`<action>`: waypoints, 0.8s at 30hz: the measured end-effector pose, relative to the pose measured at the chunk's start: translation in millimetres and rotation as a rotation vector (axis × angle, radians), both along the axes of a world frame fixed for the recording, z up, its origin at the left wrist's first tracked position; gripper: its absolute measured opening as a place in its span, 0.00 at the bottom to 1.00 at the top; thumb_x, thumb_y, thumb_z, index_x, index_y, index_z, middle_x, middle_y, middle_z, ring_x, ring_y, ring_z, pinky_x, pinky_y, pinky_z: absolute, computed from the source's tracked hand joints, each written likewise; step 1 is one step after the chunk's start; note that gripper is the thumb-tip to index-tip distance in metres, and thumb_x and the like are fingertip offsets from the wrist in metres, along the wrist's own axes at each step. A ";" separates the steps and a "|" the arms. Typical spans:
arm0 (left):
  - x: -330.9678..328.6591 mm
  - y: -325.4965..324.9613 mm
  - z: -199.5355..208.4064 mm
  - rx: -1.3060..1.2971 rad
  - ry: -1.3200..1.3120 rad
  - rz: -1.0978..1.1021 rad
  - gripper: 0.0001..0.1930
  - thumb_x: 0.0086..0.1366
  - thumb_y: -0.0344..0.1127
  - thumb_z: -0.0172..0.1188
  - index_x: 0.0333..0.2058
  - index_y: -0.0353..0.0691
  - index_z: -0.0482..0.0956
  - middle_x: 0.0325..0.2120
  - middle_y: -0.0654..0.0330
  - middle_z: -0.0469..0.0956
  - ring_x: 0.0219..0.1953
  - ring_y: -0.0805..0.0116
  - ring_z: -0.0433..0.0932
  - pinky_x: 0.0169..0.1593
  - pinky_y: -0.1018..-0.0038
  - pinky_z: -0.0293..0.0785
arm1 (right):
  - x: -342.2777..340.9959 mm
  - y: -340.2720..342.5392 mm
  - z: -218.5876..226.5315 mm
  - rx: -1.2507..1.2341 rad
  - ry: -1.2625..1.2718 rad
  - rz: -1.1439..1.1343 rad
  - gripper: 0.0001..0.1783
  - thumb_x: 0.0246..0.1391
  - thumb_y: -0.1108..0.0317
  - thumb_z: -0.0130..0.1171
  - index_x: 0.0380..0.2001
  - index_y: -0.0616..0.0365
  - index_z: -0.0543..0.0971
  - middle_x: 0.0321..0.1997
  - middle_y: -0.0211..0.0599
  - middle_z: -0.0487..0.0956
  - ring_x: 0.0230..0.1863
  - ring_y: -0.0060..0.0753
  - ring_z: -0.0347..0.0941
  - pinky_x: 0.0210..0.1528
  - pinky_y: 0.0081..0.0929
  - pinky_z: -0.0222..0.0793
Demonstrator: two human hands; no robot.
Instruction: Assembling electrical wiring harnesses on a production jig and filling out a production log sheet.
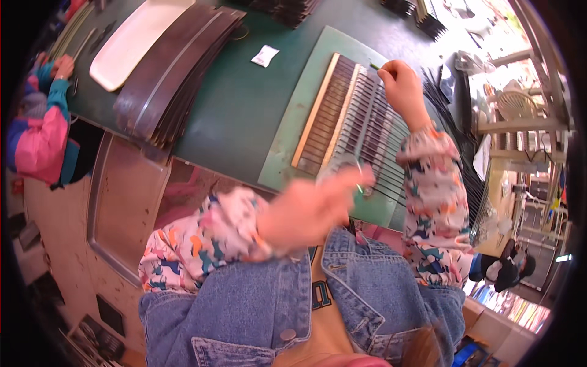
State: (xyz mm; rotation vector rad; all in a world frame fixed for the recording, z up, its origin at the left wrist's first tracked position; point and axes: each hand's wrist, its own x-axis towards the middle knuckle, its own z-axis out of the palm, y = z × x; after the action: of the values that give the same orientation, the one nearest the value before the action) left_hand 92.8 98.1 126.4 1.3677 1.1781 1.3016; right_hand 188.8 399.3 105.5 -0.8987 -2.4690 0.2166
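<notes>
Flat on the table lies a green board [282, 153] bearing a slotted rack [333, 110] with pale wooden-looking bars and rows of dark strips. At the rack's far right corner, my right hand [402, 92] is closed in a pinch on a small, thin green piece [375, 66]. Over the near edge of the rack is my left hand [315, 211], its fingers smeared by motion. A bright green sliver [359, 189] shows by its fingertips; whether the fingers hold it I cannot tell. Several long dark strips [391, 177] run beside the rack toward the right.
A strapped stack of dark curved sheets [165, 73] stands to the left beside a long white tray [137, 40]. A small white packet [265, 55] lies beyond the board. Another person's hands [62, 66] are at the far left table edge. Black strips [449, 110] lie at right.
</notes>
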 end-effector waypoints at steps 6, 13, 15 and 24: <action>14.8 2.4 -12.2 0.139 0.078 -0.283 0.23 0.63 0.28 0.53 0.58 0.40 0.67 0.42 0.50 0.78 0.41 0.52 0.78 0.44 0.66 0.75 | -3.7 41.2 -49.5 -0.371 -0.140 -0.126 0.12 0.48 0.64 0.62 0.29 0.62 0.81 0.29 0.49 0.80 0.33 0.47 0.78 0.41 0.35 0.71; 10.3 10.4 -14.6 0.081 0.040 -0.290 0.22 0.64 0.28 0.52 0.58 0.40 0.68 0.41 0.50 0.78 0.39 0.52 0.78 0.42 0.66 0.74 | -5.0 53.9 -52.8 -0.362 -0.148 -0.125 0.12 0.48 0.63 0.63 0.29 0.62 0.81 0.28 0.49 0.81 0.33 0.47 0.78 0.41 0.35 0.71; 10.1 11.6 -15.0 0.055 0.031 -0.303 0.22 0.64 0.28 0.52 0.57 0.40 0.68 0.40 0.49 0.78 0.39 0.53 0.79 0.42 0.67 0.75 | -5.6 54.6 -50.2 -0.355 -0.156 -0.124 0.12 0.48 0.63 0.63 0.28 0.62 0.81 0.28 0.48 0.81 0.33 0.47 0.78 0.41 0.35 0.71; 14.0 13.2 -25.1 0.043 -0.048 -0.282 0.21 0.64 0.27 0.51 0.57 0.38 0.69 0.39 0.51 0.79 0.39 0.56 0.80 0.43 0.70 0.75 | -3.0 59.7 -45.1 -0.414 -0.197 -0.072 0.20 0.46 0.62 0.65 0.39 0.61 0.72 0.35 0.45 0.79 0.38 0.45 0.76 0.42 0.34 0.70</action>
State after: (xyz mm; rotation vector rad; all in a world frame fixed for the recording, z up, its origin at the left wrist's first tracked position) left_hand 106.8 111.3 101.3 1.4661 0.8913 1.1564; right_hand 185.7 459.0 60.4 -1.2270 -2.6136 0.6605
